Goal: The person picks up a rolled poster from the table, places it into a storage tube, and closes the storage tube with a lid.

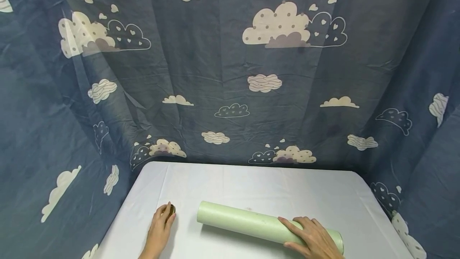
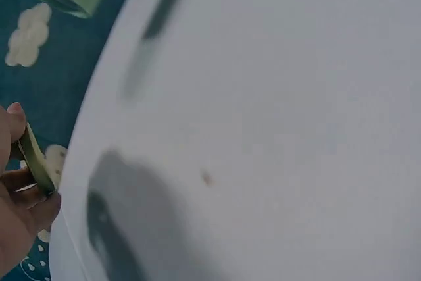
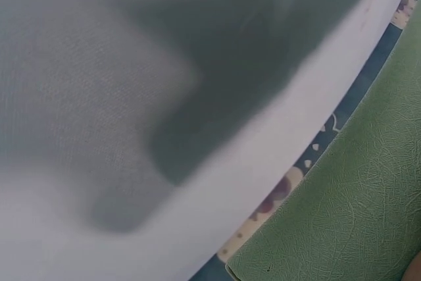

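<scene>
My left hand [image 1: 159, 227] pinches a small, thin round piece [image 1: 173, 210], dark with a yellowish edge, between thumb and fingers above the left part of the table. The left wrist view shows this piece [image 2: 38, 166] edge-on and pale green-yellow; its exact kind is unclear. On the right, my right hand [image 1: 312, 236] grips a long light green roll [image 1: 244, 222], resembling wallpaper, near its right end, thumb on the near side and fingers over the top. Its textured surface [image 3: 348, 208] fills the right wrist view's lower right corner. A shadow lies beneath the roll.
A white-covered table [image 1: 223, 183] with rounded far corners lies under both hands. Dark blue curtains [image 1: 230, 63] with a cloud print enclose it at the back and both sides. A small brownish mark [image 2: 206, 178] shows on the cover.
</scene>
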`<state>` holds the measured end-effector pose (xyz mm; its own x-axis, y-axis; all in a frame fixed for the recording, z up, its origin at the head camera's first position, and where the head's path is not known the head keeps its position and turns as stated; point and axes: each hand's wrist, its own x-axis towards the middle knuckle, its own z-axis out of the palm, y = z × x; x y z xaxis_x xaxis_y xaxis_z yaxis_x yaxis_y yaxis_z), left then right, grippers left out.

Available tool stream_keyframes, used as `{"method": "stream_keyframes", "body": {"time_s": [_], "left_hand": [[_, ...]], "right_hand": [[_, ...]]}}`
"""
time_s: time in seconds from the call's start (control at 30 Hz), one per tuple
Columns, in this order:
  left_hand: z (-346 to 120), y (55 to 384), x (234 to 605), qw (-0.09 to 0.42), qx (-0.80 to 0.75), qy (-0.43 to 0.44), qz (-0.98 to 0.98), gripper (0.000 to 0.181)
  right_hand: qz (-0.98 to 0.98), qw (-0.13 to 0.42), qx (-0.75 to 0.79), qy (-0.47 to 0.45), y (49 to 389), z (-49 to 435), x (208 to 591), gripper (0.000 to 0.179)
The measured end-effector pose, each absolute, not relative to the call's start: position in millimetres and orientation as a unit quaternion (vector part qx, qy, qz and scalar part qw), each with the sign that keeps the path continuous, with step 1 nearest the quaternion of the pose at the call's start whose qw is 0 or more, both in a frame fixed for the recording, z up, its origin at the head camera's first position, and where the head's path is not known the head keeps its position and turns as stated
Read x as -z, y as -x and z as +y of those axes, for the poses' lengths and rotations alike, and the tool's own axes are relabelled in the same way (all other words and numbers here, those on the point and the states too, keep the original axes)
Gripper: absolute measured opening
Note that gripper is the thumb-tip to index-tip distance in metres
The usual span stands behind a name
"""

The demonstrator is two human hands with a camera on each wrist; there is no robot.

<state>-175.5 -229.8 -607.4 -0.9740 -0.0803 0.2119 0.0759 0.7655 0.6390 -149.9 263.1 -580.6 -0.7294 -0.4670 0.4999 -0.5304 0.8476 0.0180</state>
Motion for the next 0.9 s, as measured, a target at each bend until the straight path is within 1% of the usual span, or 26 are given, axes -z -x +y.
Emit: {"method": "stream_keyframes", "body": {"time_s": [0.13,0.23,0.33,0.5,0.67,0.9], "left_hand": [[-220,177,596,0.085,0.48,-0.003,-0.873,0.053],[-212,176,591,0.08,0.538,0.003,-0.839,0.051],[-203,176,586,0.072,0.569,0.0,-0.819,0.05],[-192,177,581,0.043,0.609,-0.001,-0.792,0.055],[-185,177,581,0.032,0.628,0.016,-0.778,0.056],[-184,175,581,0.018,0.642,0.008,-0.767,0.051]], "right_hand": [[-0.927,0.253,-0.064,-0.27,151,262,579,0.068],[-0.921,0.263,-0.073,-0.278,153,262,580,0.068],[-0.912,0.274,-0.087,-0.293,154,261,582,0.069],[-0.91,0.276,-0.089,-0.296,155,257,584,0.069],[-0.921,0.26,-0.084,-0.276,153,251,581,0.067],[-0.93,0.24,-0.083,-0.267,151,245,577,0.066]]}}
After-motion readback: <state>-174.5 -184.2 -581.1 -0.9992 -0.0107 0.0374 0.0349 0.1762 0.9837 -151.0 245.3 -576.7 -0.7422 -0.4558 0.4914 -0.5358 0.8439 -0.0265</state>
